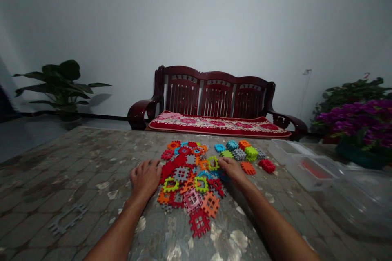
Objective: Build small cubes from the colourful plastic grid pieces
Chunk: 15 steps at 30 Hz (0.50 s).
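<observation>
A loose pile of colourful plastic interlocking tiles with toothed edges lies on the table, with a grey tile (pixel 181 174) near its middle and a dark red tile (pixel 199 223) at its near end. My left hand (pixel 146 176) rests palm down at the pile's left edge, fingers loosely spread beside a long red piece (pixel 174 166). At the pile's right side, my right hand (pixel 232 169) pinches the edge of a lime green window tile (pixel 213 163). Beyond that hand stand small stacks sorted by colour, including a lime stack (pixel 251 153) and a grey stack (pixel 239 154).
Clear plastic boxes (pixel 315 171) stand at the right, one with something red inside. A grey rectangular frame piece (pixel 67 219) lies at the left on the patterned table (pixel 101 159). Purple flowers (pixel 361 120) are at the right; a wooden bench (pixel 214 89) stands behind.
</observation>
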Available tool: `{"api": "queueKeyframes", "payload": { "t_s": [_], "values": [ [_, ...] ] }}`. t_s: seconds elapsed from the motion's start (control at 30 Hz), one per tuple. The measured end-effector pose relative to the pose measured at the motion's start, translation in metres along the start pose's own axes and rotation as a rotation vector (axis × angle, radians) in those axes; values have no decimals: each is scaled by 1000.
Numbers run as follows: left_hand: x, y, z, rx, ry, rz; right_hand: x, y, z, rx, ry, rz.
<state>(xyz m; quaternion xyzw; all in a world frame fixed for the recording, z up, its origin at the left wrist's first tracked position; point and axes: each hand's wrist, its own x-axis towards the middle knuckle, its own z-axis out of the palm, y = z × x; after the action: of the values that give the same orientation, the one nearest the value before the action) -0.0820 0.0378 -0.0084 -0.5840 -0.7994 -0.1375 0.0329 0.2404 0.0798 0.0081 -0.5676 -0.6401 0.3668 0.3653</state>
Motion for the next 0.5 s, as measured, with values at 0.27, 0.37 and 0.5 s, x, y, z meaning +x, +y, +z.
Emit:
{"api": "queueKeyframes", "payload": {
  "t_s": [0.27,0.37,0.5],
  "values": [
    [1,0,2,5,9,-2,-1,13,-11,-244,86,-84],
    [2,0,2,-12,8,-7,-3,11,-11,-398,66,-117],
    [3,-1,4,-21,6,-10,-6,3,-14,-637,25,-183]
  ]
}}
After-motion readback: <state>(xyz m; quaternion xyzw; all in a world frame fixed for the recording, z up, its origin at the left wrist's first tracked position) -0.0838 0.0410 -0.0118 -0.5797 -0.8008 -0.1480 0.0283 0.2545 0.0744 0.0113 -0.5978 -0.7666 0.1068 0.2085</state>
